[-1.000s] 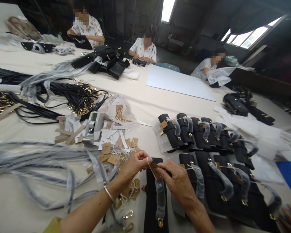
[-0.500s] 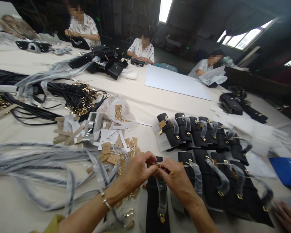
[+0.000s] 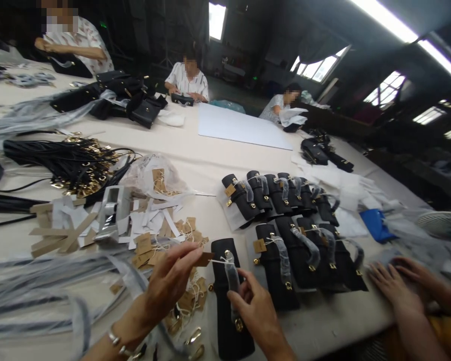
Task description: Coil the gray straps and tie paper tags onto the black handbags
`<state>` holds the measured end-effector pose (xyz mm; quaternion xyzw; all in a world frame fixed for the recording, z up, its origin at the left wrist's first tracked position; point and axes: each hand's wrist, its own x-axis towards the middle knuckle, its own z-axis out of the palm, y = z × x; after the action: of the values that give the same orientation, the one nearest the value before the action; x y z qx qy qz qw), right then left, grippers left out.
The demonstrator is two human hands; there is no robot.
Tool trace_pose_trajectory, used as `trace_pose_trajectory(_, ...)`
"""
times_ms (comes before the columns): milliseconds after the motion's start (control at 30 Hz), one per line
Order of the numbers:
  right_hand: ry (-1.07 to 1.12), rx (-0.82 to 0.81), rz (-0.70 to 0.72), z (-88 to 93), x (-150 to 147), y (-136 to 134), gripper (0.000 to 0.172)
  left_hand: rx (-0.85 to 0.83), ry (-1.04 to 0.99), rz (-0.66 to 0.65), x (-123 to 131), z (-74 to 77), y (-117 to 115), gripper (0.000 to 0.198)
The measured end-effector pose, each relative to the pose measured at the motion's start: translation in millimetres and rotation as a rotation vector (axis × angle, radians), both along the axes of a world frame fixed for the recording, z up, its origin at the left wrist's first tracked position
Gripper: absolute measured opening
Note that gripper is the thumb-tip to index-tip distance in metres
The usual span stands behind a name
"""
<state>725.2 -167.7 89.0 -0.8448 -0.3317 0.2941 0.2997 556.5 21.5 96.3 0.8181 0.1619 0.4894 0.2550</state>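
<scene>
My left hand (image 3: pixel 169 283) pinches a small brown paper tag (image 3: pixel 204 259) by its string. The tag hangs at the top of a black leather pouch (image 3: pixel 225 296) that lies in front of me. My right hand (image 3: pixel 255 308) grips the plastic-wrapped handle strap (image 3: pixel 232 276) of that pouch, fingers closed round it. More brown tags (image 3: pixel 150 248) lie loose under and left of my left hand.
Two rows of finished black pouches (image 3: pixel 285 200) lie to the right. A co-worker's hands (image 3: pixel 398 281) rest at the table's right edge. Black straps with gold clasps (image 3: pixel 67 165), white paper strips (image 3: pixel 97 220) and plastic sleeves (image 3: pixel 30 286) cover the left. Three people sit at the far side.
My hands have drawn apart: the left pulled the tag up and left on its string, the right dropped down onto the pouch's strap. My view swung to the right.
</scene>
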Motion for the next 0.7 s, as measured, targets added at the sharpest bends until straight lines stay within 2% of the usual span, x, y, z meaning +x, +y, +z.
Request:
trace_pose_trajectory(67, -0.103, 0.064, -0.005, -11.8, -4.4, -1.4, 0.014, 0.082, 0.097, 0.003, -10.1, -32.1, 6.8, 0.049)
trace_pose_trajectory(133, -0.196, 0.147, -0.003, -19.8, -5.4, -3.7, 0.024, -0.015, 0.261, 0.001, -14.2, -66.2, 7.7, 0.04)
trace_pose_trajectory(200, -0.248, 0.228, -0.028, -23.5, -3.4, -7.3, 0.031, -0.224, 0.393, -0.098, -12.9, -93.7, -4.0, 0.036)
trace_pose_trajectory(267, -0.303, 0.293, -0.064, -22.9, 2.0, -10.3, 0.036, -0.527, 0.501, -0.247, -5.9, -110.9, -28.5, 0.047)
trace_pose_trajectory(333, -0.345, 0.325, -0.082, -19.5, 10.5, -10.5, 0.041, -0.829, 0.584, -0.411, 8.5, -118.8, -57.8, 0.07)
trace_pose_trajectory(400, -0.368, 0.334, -0.089, -15.8, 21.0, -8.1, 0.044, -1.0, 0.606, -0.518, 30.2, -120.9, -81.6, 0.089)
trace_pose_trajectory(467, -0.385, 0.329, -0.099, -15.2, 32.8, -5.3, 0.048, -1.07, 0.567, -0.517, 56.0, -120.4, -94.2, 0.095)
trace_pose_trajectory(533, -0.412, 0.312, -0.109, -20.5, 46.9, -4.4, 0.052, -1.097, 0.489, -0.492, 81.4, -119.8, -97.3, 0.095)
trace_pose_trajectory(633, -0.454, 0.284, -0.095, -39.5, 73.9, -5.1, 0.057, -1.115, 0.423, -0.477, 113.3, -124.1, -94.6, 0.099)
trace_pose_trajectory(700, -0.469, 0.277, -0.071, -54.9, 92.7, -3.0, 0.062, -1.114, 0.481, -0.48, 130.1, -132.2, -90.6, 0.109)
